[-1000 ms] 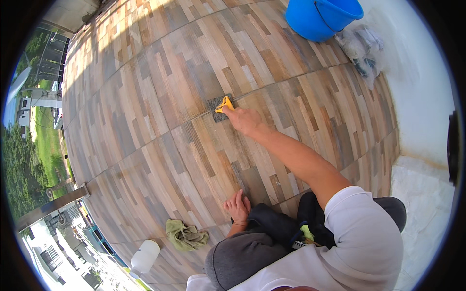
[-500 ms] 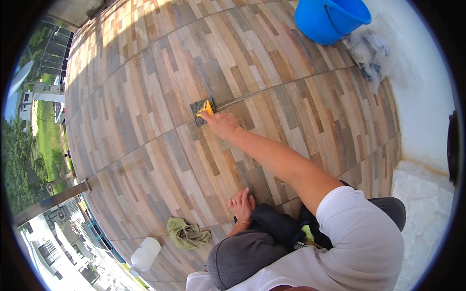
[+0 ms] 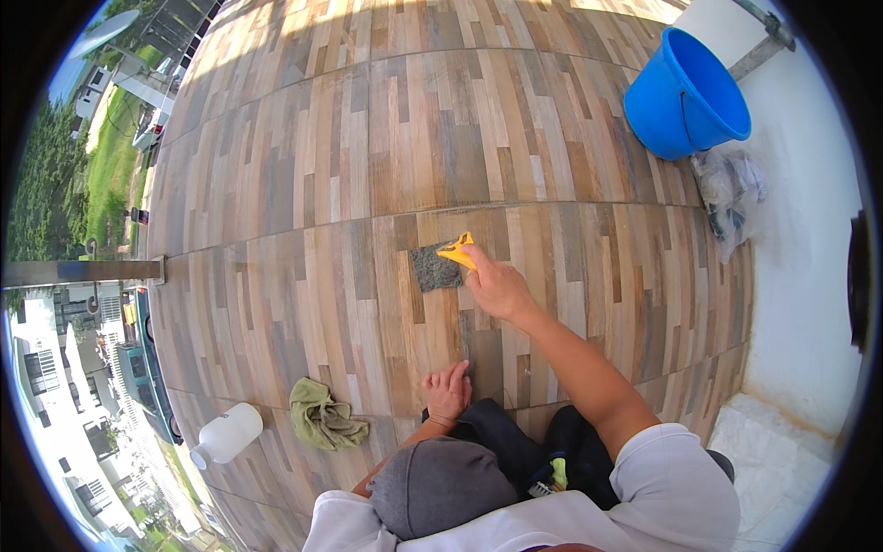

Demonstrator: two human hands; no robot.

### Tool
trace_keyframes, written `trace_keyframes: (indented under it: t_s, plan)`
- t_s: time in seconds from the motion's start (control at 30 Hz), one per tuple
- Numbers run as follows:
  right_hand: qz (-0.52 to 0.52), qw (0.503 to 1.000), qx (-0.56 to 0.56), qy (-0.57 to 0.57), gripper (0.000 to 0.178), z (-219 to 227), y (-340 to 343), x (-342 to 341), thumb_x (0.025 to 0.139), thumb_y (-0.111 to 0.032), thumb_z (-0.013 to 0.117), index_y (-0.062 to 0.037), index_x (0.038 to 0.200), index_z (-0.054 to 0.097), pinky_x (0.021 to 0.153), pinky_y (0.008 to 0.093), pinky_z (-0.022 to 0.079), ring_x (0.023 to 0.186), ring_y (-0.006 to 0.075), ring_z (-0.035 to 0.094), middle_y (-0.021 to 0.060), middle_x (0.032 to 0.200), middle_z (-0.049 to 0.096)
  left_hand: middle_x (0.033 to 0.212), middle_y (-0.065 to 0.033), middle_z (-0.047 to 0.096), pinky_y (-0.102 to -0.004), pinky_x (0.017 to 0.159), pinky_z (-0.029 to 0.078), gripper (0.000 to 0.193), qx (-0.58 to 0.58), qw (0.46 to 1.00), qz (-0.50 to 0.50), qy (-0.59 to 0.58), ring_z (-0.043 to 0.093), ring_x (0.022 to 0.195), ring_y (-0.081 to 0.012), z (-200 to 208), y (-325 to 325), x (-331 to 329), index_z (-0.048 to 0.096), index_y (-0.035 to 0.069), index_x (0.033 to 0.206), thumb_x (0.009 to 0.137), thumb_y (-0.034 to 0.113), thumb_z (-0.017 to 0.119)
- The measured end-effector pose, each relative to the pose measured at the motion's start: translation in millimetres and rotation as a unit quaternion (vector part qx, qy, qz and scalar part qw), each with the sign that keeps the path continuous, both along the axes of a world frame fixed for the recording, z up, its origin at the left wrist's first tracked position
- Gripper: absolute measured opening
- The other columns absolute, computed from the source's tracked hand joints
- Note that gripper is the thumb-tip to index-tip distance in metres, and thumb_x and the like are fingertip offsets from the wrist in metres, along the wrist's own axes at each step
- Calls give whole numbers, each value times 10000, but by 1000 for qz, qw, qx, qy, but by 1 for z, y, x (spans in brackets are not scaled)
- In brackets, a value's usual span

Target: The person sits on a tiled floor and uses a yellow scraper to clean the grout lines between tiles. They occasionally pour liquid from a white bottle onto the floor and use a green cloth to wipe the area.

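My right hand (image 3: 499, 283) grips the yellow handle of a scrubbing pad (image 3: 436, 269). The pad is dark grey and rough, and it touches the wood-patterned floor tiles (image 3: 322, 304) just below a grout line. Close to my knees, my left hand (image 3: 448, 390) rests on the tiles with its fingers stretched out, holding nothing. A crumpled olive-green cloth (image 3: 324, 416) lies to the left of that hand. Farther left is a white plastic bottle (image 3: 230, 434), lying tilted in view. By my lap, a small brush (image 3: 544, 485) partly shows beside something yellow-green.
A blue bucket (image 3: 685, 97) stands at the far right, beside a clear plastic bag (image 3: 733, 195) against the white wall (image 3: 800, 304). A metal rail (image 3: 83, 272) borders the floor on the left, with grass and buildings beyond.
The view has turned and shifted. My right hand has brought the scrubbing pad closer to my body, off the grout line. My left hand stays on the floor.
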State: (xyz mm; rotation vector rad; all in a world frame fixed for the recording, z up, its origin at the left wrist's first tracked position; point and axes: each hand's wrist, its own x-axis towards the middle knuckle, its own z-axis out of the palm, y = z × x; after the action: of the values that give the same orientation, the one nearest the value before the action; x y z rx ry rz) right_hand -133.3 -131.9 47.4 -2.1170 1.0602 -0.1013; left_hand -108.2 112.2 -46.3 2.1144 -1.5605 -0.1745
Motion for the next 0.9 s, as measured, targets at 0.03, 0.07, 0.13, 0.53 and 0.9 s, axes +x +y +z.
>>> trace_keyframes:
  t_s: [0.03,0.07,0.13,0.53,0.9]
  plan:
    - [-27,1000,2,-10,343,1,-3,-5,851,-170,419,-131,1191,404,622,463,457,711,397,573,196,791,603,1032,-19,524,-356,841,287,420,0,1000,2,5,474,897,-185,1,0,0,520,146,1127,714,141,597]
    - [-53,998,5,-21,340,2,-5,-6,851,-160,420,-130,1189,408,625,463,454,711,400,569,199,791,600,1032,-20,523,-356,842,286,418,1,1000,9,8,474,901,-185,2,1,1,520,145,1126,715,141,597]
    - [-70,996,-56,21,360,-6,-9,-9,842,-149,435,-130,1200,400,623,465,460,723,381,586,190,778,598,1032,-21,523,-357,845,285,415,2,1000,13,18,473,909,-184,3,1,1,520,144,1126,718,141,595]
    - [-114,980,-84,143,407,-42,-14,29,816,-104,424,-158,1220,418,599,443,483,730,342,611,180,778,600,1020,-8,525,-360,838,291,402,5,1000,13,8,477,906,-168,5,2,-1,525,150,1115,719,148,600]
    - [-130,975,-90,154,414,-38,-15,39,813,-103,432,-132,1225,412,596,441,481,739,339,610,185,798,605,1022,-7,528,-362,835,291,425,-14,1000,14,14,480,904,-172,3,-2,3,513,149,1129,713,131,602]
